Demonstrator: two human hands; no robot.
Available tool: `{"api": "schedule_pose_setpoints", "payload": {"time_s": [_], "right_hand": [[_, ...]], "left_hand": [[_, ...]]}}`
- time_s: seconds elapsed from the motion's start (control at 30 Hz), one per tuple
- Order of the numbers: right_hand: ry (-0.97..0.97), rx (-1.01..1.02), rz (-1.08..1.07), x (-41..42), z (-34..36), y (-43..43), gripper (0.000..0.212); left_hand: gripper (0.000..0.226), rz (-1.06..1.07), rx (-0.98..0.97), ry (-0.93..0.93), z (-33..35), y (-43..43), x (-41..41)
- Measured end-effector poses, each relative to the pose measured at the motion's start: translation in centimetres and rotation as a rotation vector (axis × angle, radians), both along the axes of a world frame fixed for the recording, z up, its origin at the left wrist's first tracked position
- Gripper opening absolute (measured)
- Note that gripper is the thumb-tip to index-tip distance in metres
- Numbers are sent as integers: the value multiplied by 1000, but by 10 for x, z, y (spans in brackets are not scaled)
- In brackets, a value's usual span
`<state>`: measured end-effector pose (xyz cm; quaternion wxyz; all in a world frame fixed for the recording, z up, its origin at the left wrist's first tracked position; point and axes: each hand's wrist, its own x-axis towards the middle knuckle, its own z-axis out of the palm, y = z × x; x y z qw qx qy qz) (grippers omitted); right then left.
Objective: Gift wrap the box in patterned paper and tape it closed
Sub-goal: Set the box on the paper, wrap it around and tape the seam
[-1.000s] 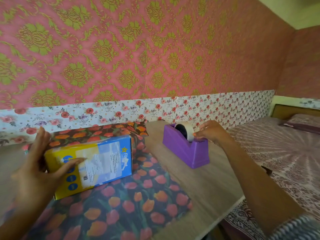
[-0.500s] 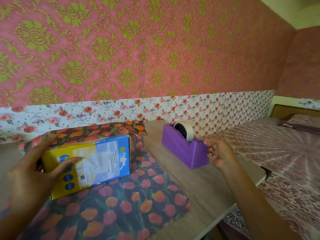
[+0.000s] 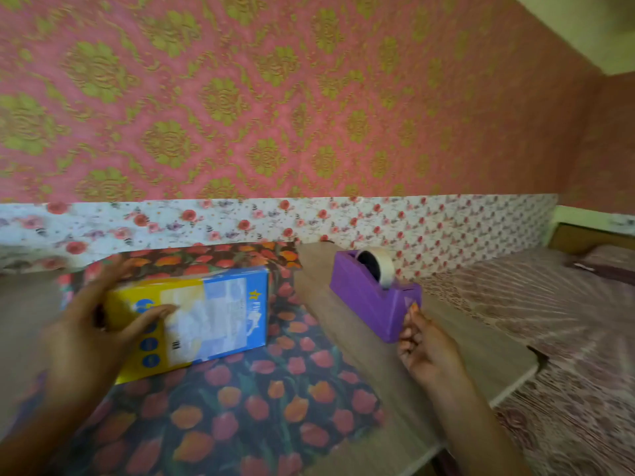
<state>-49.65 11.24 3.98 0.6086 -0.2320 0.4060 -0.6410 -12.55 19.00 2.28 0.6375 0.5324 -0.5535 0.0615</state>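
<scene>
The box (image 3: 220, 310) lies flat on the tulip paper (image 3: 261, 407), which is spread over the bench (image 3: 474, 352) by the wall. The left hand (image 3: 86, 338) rests on the box's left end, its fingers (image 3: 110, 273) spread wide and the thumb laid across the top face. The right hand (image 3: 427, 345) sits at the near end of the purple dispenser (image 3: 364, 297), beside the paper. Its fingers (image 3: 409, 334) are curled, one tip touching the dispenser. Through the blur I cannot tell whether they pinch any tape. A bed (image 3: 549, 321) stands beyond the bench.
</scene>
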Motion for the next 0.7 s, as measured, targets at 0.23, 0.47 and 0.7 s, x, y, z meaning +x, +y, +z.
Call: {"api": "schedule_pose_setpoints", "payload": {"time_s": [0.23, 0.47, 0.7], "right_hand": [[196, -328, 286, 101, 55, 41, 15], [588, -790, 505, 207, 105, 46, 13], [1053, -894, 746, 263, 102, 30, 2]], "left_hand": [[80, 80, 7, 50, 4, 5, -15], [117, -80, -68, 180, 5, 5, -18], [120, -73, -69, 221, 7, 4, -12]]}}
